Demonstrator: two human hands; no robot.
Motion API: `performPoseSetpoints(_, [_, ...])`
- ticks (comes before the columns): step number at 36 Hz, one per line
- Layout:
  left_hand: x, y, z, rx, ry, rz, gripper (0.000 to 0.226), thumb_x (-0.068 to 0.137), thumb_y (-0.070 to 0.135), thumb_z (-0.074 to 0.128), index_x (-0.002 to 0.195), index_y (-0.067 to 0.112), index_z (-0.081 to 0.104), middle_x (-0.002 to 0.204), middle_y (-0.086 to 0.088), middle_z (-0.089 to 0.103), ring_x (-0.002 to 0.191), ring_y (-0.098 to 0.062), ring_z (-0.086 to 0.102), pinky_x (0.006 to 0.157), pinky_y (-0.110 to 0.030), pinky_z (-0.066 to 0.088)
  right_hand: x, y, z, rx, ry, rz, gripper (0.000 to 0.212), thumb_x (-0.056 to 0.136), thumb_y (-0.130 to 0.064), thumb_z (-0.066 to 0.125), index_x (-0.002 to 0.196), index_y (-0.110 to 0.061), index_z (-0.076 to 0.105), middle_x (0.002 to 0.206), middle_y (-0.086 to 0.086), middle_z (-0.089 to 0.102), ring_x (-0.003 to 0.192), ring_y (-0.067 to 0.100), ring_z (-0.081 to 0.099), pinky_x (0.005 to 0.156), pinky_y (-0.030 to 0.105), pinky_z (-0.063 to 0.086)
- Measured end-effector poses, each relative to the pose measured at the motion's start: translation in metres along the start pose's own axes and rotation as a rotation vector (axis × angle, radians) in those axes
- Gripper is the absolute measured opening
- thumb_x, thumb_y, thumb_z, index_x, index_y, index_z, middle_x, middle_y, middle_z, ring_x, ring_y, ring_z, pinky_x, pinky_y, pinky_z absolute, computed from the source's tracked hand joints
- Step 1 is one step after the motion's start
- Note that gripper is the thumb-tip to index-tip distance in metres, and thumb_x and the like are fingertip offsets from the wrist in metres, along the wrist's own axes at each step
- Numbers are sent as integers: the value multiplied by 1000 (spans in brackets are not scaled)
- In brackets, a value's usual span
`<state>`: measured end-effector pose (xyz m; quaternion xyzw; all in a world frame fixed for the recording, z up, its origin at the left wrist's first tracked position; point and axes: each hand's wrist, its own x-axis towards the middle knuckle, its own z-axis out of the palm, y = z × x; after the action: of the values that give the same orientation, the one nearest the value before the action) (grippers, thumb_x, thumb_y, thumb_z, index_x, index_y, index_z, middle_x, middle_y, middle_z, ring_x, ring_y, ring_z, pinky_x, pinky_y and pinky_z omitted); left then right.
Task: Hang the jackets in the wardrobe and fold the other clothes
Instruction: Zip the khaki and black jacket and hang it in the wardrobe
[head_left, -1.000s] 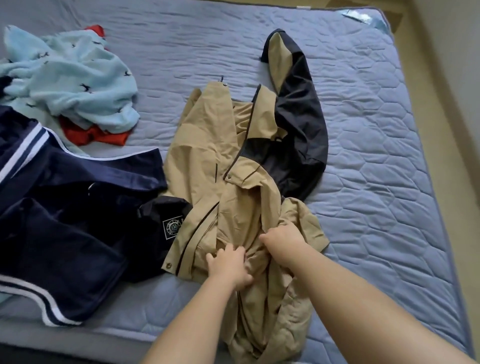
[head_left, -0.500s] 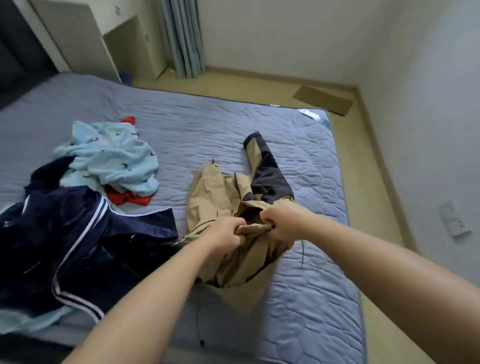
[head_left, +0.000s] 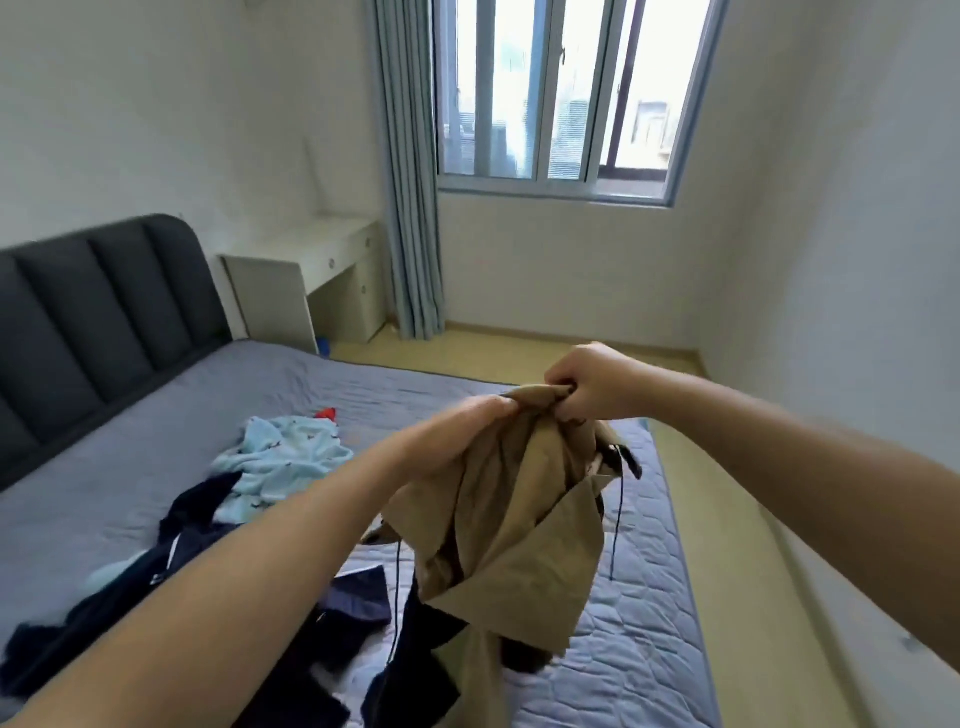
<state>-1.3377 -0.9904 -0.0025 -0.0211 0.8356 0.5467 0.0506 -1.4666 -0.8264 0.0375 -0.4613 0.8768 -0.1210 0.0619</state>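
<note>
The left hand (head_left: 467, 426) and right hand (head_left: 587, 384), close together, grip the tan jacket (head_left: 514, 519). It has risen off the bed (head_left: 649, 623) since half a second ago and hangs at 6 o'clock below them. The other clothes (head_left: 280, 457) lie at 9 o'clock.

Soft window (head_left: 558, 93) daylight, wide-angle edge warp

jacket (head_left: 509, 519) over bed (head_left: 649, 597) | clothes pile (head_left: 280, 457) on bed, left | desk (head_left: 311, 254) behind
</note>
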Motion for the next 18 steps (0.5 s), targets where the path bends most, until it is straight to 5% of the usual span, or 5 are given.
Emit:
performPoseSetpoints(5, [-18,42,-21,-245,-37,-36,52,94,38,31,57,27,66,63,5,62,63,-8,59,67,-26,46,-18,-24,-60,-119,105,-78,25,71,-18,64,52,-19,47,51,-8,44,49,6,41,51,20,35])
performPoseSetpoints(10, [-29,62,-10,-99,-57,25,24,100,25,46,90,25,69,85,6,71,80,-8,67,76,-24,55,-31,-43,-100,-251,226,-138,23,71,-17,65,55,-17,49,54,-5,48,54,7,40,54,20,35])
performPoseSetpoints(13, [-30,74,-8,-139,0,59,20,99,17,48,90,13,66,81,-1,68,74,-14,65,78,-28,53,-40,-48,-118,-339,241,-188,16,74,-14,64,63,-13,53,57,-6,49,55,8,41,56,23,38])
performPoseSetpoints(15, [-31,88,-10,-266,79,82,23,99,19,48,86,8,64,72,-3,70,63,-12,66,67,-23,55,-45,-48,-128,-386,218,-190,3,82,-13,62,79,-14,61,72,-4,60,67,13,51,63,24,44])
performPoseSetpoints(18, [-29,113,-9,-359,230,77,28,98,27,50,81,8,62,64,-5,65,57,-14,62,59,-24,51,-58,-45,-134,-344,125,-99,37,89,-17,60,125,-24,55,122,-4,60,109,17,55,94,32,46])
